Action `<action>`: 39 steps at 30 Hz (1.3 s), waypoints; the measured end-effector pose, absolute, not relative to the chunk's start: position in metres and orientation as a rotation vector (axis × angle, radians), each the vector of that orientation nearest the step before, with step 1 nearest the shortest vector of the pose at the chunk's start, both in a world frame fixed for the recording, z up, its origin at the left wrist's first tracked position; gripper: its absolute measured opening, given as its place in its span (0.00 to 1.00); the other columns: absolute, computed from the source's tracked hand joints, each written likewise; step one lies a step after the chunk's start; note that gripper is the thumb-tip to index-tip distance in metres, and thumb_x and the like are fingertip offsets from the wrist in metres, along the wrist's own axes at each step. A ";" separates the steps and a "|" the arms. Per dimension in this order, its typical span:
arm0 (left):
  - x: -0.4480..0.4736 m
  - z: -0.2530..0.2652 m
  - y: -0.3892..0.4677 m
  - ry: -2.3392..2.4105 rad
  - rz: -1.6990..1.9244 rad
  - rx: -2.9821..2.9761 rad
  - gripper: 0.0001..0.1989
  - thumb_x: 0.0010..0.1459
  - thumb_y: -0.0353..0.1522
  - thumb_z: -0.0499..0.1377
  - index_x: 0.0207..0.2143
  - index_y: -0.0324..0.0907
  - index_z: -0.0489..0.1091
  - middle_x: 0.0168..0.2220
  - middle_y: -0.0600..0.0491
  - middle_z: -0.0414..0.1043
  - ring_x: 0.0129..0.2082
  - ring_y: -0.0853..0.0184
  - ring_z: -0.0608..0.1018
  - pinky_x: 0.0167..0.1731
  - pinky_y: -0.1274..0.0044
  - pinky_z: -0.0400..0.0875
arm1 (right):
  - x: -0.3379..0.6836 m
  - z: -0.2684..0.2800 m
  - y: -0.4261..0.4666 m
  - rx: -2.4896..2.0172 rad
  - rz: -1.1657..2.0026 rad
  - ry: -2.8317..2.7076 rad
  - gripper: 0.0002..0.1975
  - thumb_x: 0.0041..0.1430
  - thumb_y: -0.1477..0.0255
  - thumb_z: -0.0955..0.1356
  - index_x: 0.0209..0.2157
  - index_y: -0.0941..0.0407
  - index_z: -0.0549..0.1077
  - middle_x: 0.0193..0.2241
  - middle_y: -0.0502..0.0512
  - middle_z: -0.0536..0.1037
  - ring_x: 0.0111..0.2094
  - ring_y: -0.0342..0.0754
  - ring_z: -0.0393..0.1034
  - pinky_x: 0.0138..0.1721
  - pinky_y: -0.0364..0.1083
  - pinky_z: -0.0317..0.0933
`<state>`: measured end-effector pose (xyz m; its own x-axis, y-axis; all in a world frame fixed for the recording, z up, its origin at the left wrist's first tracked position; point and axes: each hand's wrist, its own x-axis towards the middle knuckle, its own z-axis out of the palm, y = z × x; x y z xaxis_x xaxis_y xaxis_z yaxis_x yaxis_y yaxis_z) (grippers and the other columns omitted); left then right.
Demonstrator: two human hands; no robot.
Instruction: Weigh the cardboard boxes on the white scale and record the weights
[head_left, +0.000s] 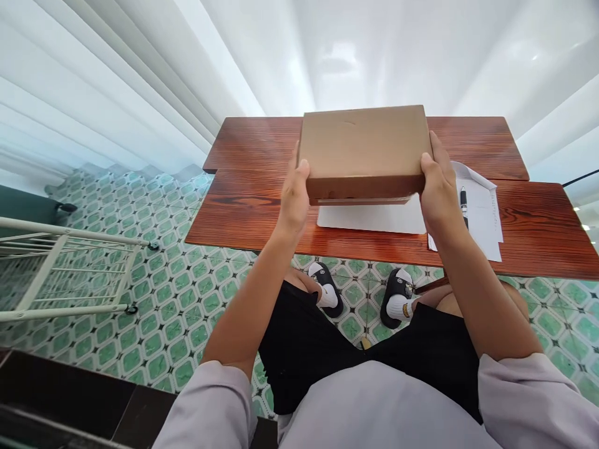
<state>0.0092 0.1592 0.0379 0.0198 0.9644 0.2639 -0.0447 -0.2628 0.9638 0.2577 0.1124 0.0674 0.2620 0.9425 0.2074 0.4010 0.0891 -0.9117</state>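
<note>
A closed brown cardboard box is held up above the wooden table, between my two hands. My left hand grips its left end, thumb on the near left corner. At the right end, my right hand grips the box with the thumb near the front edge and fingers along the side. Beneath the box lies a flat white object, partly covered, so I cannot tell its kind. Sheets of white paper lie just right of my right hand, with a black pen on them.
The reddish-brown wooden table stands before white curtains. A white wire rack on wheels stands on the green tiled floor at left. My feet in black slippers are under the table's near edge.
</note>
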 end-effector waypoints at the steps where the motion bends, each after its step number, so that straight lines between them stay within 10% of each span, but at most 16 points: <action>1: -0.001 0.044 0.159 1.020 1.431 1.368 0.23 0.64 0.49 0.54 0.59 0.55 0.68 0.64 0.59 0.66 0.70 0.61 0.60 0.71 0.67 0.56 | 0.249 0.073 0.118 -1.481 0.669 -1.353 0.26 0.72 0.66 0.55 0.70 0.49 0.55 0.70 0.46 0.50 0.72 0.48 0.40 0.75 0.54 0.39; 12: -0.116 0.066 0.154 1.084 1.637 1.298 0.21 0.58 0.49 0.59 0.51 0.53 0.72 0.59 0.59 0.71 0.66 0.57 0.66 0.67 0.65 0.65 | 0.133 0.056 0.189 -1.201 0.845 -1.682 0.35 0.71 0.44 0.54 0.73 0.43 0.45 0.70 0.44 0.50 0.73 0.58 0.35 0.73 0.62 0.37; 39: -0.162 -0.003 0.145 1.322 1.780 1.106 0.19 0.58 0.45 0.58 0.48 0.48 0.73 0.55 0.53 0.74 0.63 0.60 0.70 0.64 0.71 0.64 | 0.068 0.001 0.185 -1.197 1.071 -1.652 0.44 0.67 0.43 0.54 0.74 0.53 0.42 0.72 0.48 0.43 0.73 0.51 0.38 0.75 0.56 0.35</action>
<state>-0.1623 0.1450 -0.0029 -0.4316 0.8684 0.2441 -0.0170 -0.2784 0.9603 0.0682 0.1846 0.0014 -0.2190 0.9671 0.1296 0.2764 0.1888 -0.9423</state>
